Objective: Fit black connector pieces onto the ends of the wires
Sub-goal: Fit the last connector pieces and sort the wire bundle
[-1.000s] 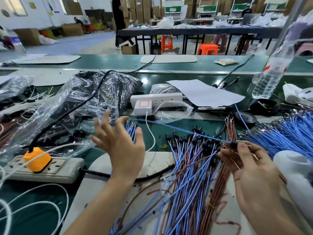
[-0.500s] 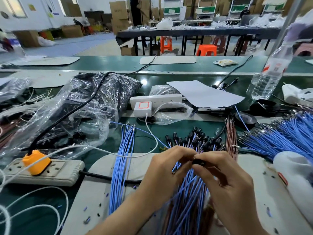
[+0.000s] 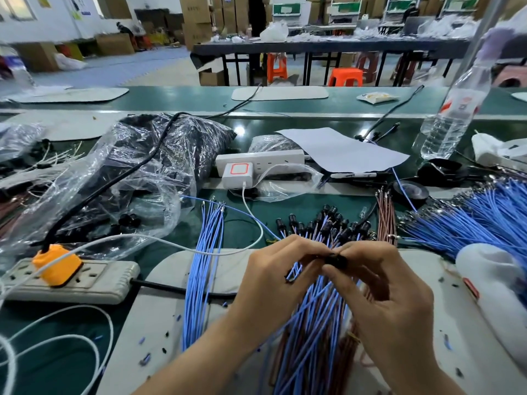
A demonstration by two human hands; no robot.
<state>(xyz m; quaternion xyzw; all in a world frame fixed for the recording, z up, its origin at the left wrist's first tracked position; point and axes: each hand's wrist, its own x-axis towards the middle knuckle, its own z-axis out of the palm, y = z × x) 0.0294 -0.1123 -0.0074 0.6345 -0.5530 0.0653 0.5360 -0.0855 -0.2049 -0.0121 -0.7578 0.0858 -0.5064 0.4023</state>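
My left hand point(image 3: 281, 269) and my right hand point(image 3: 382, 283) meet over a bundle of blue and brown wires point(image 3: 310, 332) on the grey mat point(image 3: 171, 309). Between the fingertips of my right hand sits a small black connector point(image 3: 336, 259); my left hand pinches a blue wire end right beside it. Beyond the hands lies a cluster of wires with black connectors fitted point(image 3: 322, 223). A separate bunch of bare blue wires point(image 3: 202, 269) lies to the left. A big heap of blue wires point(image 3: 467, 220) spreads at the right.
A plastic bag of black parts point(image 3: 137, 178) lies at the left. A power strip with an orange plug point(image 3: 57, 269) sits at the near left, a white strip with a charger point(image 3: 236, 172) behind. A water bottle point(image 3: 453, 115), a paper sheet point(image 3: 342, 149) and a white object point(image 3: 496, 297) stand at the right.
One second ago my hands were apart, the left one raised and open. They came together over the bundle and now hold the connector and a wire end between them.
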